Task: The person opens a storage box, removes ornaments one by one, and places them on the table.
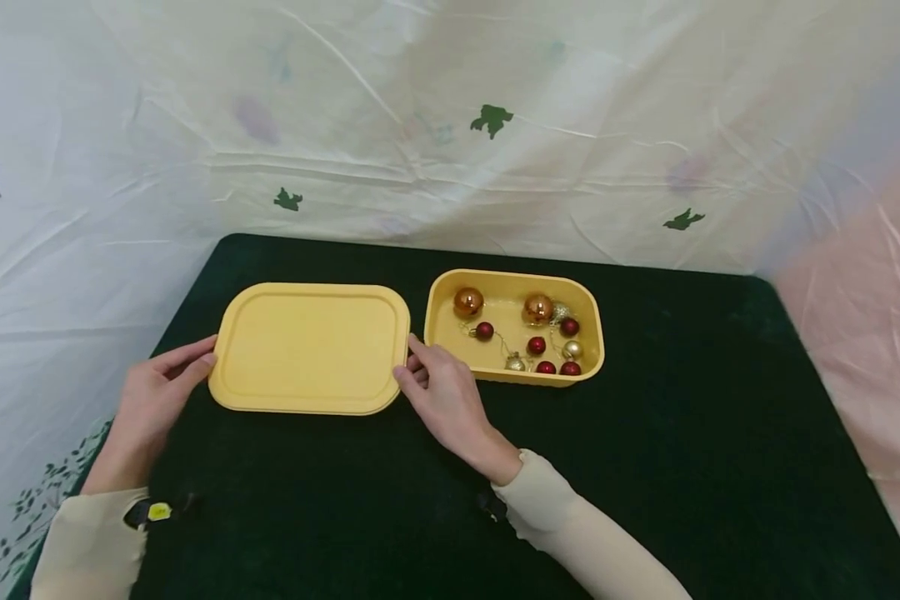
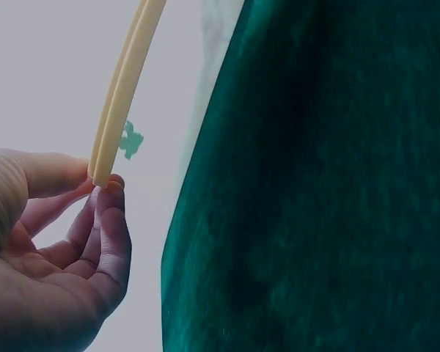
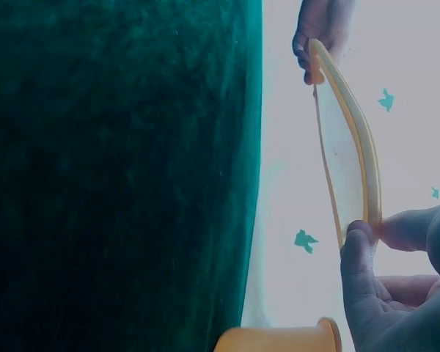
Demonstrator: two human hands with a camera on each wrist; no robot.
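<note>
Between both hands is a yellow rectangular lid [image 1: 311, 348] with rounded corners, its ridged face turned up in the head view. The left hand [image 1: 153, 393] pinches its left end; in the left wrist view, thumb and fingertips meet on the lid's edge [image 2: 125, 95]. At the opposite end the right hand [image 1: 448, 400] pinches the rim, and the right wrist view shows the lid [image 3: 356, 139] raised off the table. Just right of it stands a yellow box [image 1: 450, 354], without a cover, holding red baubles [image 1: 536, 345], gold baubles [image 1: 572, 350] and larger copper-coloured balls [image 1: 468, 302].
A dark green cloth covers the table [image 1: 690, 433]. Behind it hangs a pale curtain [image 1: 390, 125] with green bird shapes, and pinkish fabric [image 1: 885, 333] hangs at the right. A thin string runs among the baubles in the box.
</note>
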